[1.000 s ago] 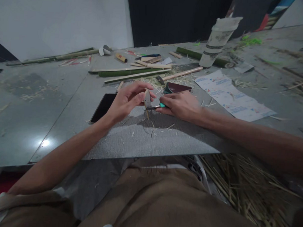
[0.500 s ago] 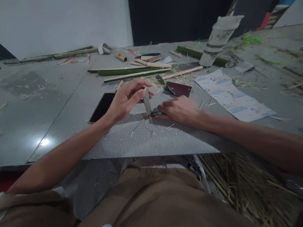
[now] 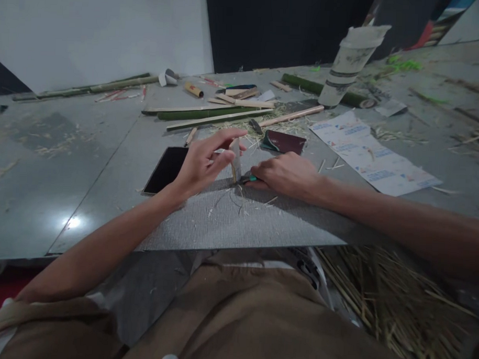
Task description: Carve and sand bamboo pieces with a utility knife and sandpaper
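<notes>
Head view: my left hand [image 3: 203, 160] pinches a flat bamboo slat [image 3: 236, 161], as it looks to be, with the thumb on the near side and fingertips behind it. The slat stands on end, slightly tilted, its foot at or just above the grey textured mat [image 3: 261, 230] in front of me. My right hand [image 3: 287, 169] is closed round a small green-handled knife [image 3: 252, 178], held low over the mat with the blade pointing left at the slat's foot. The tip is too dark and small for me to tell whether it bites or merely touches.

To do this well, I judge that the pinch should stay high, as it is, leaving the lower end to the blade and my fingertips out of its line. The slat's foot needs firm backing from the mat, or it may skid or twist under pressure. Short, light strokes with the right wrist kept low seem safer than one hard push, since a grain that splits could let the blade jump.

Loose shavings [image 3: 239, 193] lie right by the foot; brushed aside, they would hide less of the edge. A dark-screened device [image 3: 165, 170] lies just beside my left wrist, and a folded dark red sheet [image 3: 287, 143] beyond my right knuckles, so my elbows want small movements.
</notes>
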The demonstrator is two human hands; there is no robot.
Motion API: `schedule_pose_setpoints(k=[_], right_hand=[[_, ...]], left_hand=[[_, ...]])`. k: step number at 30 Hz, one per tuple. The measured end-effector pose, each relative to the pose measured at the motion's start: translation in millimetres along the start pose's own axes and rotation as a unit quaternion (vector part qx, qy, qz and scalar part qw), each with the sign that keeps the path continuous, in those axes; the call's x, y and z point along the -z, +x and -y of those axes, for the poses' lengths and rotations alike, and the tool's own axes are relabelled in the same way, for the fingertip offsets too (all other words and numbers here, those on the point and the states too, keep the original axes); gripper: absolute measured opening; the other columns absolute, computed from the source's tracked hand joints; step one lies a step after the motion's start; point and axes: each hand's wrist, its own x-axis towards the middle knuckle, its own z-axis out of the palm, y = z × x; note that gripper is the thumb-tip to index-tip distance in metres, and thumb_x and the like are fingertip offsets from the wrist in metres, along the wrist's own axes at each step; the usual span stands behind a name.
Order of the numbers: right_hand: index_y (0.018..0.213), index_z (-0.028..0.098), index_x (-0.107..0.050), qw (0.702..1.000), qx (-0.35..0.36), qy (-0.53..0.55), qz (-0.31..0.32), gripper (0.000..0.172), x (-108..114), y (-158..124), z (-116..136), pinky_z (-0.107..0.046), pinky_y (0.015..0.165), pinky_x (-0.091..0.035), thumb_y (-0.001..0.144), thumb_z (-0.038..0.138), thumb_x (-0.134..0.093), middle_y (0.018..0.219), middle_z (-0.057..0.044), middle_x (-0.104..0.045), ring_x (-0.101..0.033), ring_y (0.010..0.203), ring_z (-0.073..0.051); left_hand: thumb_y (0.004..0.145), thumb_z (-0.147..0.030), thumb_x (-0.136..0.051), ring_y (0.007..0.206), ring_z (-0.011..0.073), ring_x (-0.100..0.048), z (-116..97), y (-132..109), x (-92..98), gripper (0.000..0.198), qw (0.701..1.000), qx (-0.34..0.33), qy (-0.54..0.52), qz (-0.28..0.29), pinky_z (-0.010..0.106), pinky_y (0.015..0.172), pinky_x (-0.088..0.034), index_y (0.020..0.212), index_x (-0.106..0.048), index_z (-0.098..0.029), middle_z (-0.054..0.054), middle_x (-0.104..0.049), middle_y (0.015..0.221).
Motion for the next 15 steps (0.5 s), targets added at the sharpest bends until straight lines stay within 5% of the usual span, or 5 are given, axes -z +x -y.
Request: schedule_pose_setpoints(k=[4, 9, 15], right_hand=[[0.096, 0.021, -0.074, 1.000, 0.005, -0.004, 0.002, 0.044, 2, 0, 0, -0.036, 0.052, -0.018, 0.108, 0.058, -0.054, 0.079, -0.007, -0.076, -0.063, 0.057, -0.020], [0.097, 0.021, -0.073, 1.000, 0.014, -0.004, -0.001, 0.046, 2, -1, 0, -0.035, 0.054, -0.018, 0.109, 0.059, -0.051, 0.081, -0.007, -0.077, -0.062, 0.058, -0.020], [0.093, 0.019, -0.069, 0.997, 0.032, 0.001, -0.068, 0.052, -3, -4, -20, -0.034, 0.056, -0.018, 0.107, 0.066, -0.051, 0.083, -0.008, -0.076, -0.061, 0.061, -0.019]], left_hand=[[0.099, -0.053, -0.072, 0.105, 0.0225, -0.076, 5, 2, 2.7, 0.048, 1.000, 0.012, -0.011, 0.001, 0.032, 0.085, -0.066, 0.141, -0.066, -0.029, 0.007, -0.078, 0.114], [0.102, -0.060, -0.064, 0.093, 0.0204, -0.077, 12, 11, 14.4, 0.045, 0.991, 0.041, -0.046, -0.116, 0.034, 0.084, -0.066, 0.138, -0.062, -0.033, 0.005, -0.079, 0.106], [0.107, -0.061, -0.054, 0.093, 0.0199, -0.078, 17, 6, 19.4, 0.042, 0.990, 0.054, -0.037, -0.123, 0.033, 0.081, -0.066, 0.140, -0.056, -0.035, 0.004, -0.079, 0.106]])
